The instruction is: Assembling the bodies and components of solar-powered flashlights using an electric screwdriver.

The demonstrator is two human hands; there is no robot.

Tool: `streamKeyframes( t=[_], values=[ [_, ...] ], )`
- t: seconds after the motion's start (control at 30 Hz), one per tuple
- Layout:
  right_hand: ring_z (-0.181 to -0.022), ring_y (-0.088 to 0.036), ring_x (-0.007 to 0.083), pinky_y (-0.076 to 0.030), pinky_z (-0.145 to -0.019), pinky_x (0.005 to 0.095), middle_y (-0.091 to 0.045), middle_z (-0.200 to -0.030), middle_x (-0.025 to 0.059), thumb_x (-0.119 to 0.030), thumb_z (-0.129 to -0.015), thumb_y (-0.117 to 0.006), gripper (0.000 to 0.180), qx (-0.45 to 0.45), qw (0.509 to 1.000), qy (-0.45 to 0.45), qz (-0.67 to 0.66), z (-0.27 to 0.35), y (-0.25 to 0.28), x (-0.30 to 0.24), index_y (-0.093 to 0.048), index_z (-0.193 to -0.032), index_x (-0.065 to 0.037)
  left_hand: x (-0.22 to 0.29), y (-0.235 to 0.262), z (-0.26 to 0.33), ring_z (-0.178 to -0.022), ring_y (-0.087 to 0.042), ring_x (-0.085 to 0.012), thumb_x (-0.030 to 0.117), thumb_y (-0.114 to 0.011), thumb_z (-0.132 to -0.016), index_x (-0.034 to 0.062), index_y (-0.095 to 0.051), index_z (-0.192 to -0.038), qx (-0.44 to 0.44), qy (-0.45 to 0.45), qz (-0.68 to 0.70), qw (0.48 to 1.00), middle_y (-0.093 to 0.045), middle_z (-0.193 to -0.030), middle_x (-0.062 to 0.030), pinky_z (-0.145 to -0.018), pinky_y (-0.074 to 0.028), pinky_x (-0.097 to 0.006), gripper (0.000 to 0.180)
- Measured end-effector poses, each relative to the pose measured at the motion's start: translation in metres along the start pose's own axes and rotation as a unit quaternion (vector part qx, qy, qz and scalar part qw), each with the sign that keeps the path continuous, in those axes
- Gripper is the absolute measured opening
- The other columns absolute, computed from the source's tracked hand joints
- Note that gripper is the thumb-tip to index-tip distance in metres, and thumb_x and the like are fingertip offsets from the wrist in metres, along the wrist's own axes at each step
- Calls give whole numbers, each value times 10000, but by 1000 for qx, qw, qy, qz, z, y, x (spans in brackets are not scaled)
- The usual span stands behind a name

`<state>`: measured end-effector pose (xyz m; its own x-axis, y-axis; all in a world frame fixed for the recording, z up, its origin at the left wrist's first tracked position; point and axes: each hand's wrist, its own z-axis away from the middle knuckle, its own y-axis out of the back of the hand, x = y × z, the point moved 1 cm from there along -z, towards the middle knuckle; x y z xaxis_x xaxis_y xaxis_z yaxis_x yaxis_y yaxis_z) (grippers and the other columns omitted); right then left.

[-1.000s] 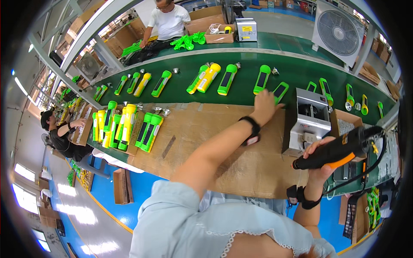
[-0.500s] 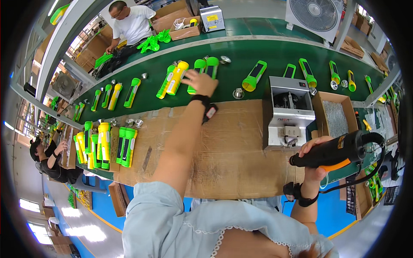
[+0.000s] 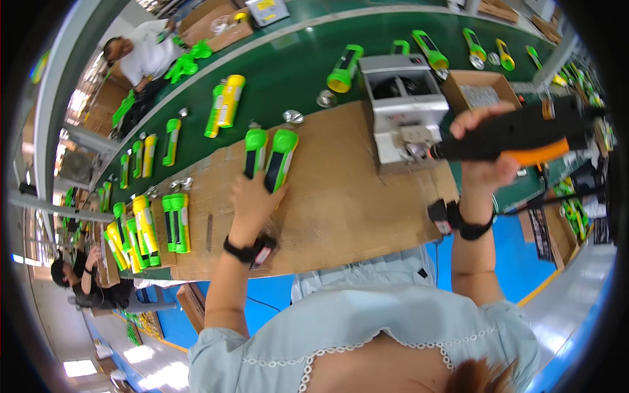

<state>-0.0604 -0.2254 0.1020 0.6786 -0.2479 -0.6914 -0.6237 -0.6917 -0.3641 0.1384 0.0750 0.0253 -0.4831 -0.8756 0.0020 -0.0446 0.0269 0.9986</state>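
On the cardboard sheet [image 3: 314, 216] lie two flashlights with green heads, a left flashlight [image 3: 256, 144] and a right flashlight [image 3: 282, 154], side by side and slanted. My left hand [image 3: 252, 200] grasps their near ends, its fingers over the left one and its thumb by the right one. In my right hand [image 3: 481, 144] is a black electric screwdriver [image 3: 517, 134] with an orange lever, held level and trailing a cable. Its tip points left, right at the front of a silver screw feeder [image 3: 403, 114]; whether they touch I cannot tell.
Past the cardboard, a green belt [image 3: 295, 65] carries several flashlights and loose reflectors [image 3: 293, 117]. More flashlights [image 3: 145, 229] stand bunched at the left. A carton of small metal parts [image 3: 481, 92] sits right of the feeder. One person [image 3: 141, 49] works across the belt, another [image 3: 92, 278] far left.
My left hand has come back from the belt, bringing two green flashlights onto the cardboard. My right hand has carried the screwdriver up to the feeder's front. The view has shifted.
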Motion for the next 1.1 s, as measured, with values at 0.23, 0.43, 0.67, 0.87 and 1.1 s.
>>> streamKeyframes(
  t=[0.23,0.43,0.67,0.87,1.1],
  values=[
    [-581,-574,179,-476,-526,275,-596,-720,133,-493,-745,-697,604,-36,992,90,-80,-26,-14,10,-509,-976,32,11,16,64,-860,-563,-358,96,-666,-750,177,-348,-1382,13,-123,-4,992,-518,-1111,-205,-711,-484,-426,712],
    [-559,-566,206,-461,-500,294,-566,-689,139,-662,-699,-627,760,-65,997,29,26,-20,-23,14,-503,-973,36,31,30,67,-622,-590,-322,146,-682,-748,136,-345,-1374,-177,-217,163,946,-614,-737,-140,-573,-480,-390,711],
    [-508,-570,184,-473,-452,263,-557,-625,109,-616,-670,-685,683,-157,985,-63,-39,-21,-32,8,-517,-905,3,102,19,74,-740,-594,-299,243,-754,-663,33,-548,-1141,-44,-313,125,940,-601,-777,-125,-687,-468,-372,562],
    [-557,-524,221,-457,-530,354,-525,-718,129,-816,-662,-476,919,-230,955,-88,-167,14,-6,4,-436,-1120,-20,133,-9,53,-826,-525,-287,377,-689,-714,34,-562,-971,69,-313,147,936,-520,-859,-117,-713,-420,-379,447],
    [-644,-548,217,-488,-601,344,-538,-780,136,-789,-532,-642,981,-219,965,-12,-146,44,1,-6,-385,-1089,-24,138,-21,55,-810,-526,-251,406,-677,-708,61,-564,-1013,114,-306,149,933,-517,-839,-89,-674,-403,-350,474]
  ],
)
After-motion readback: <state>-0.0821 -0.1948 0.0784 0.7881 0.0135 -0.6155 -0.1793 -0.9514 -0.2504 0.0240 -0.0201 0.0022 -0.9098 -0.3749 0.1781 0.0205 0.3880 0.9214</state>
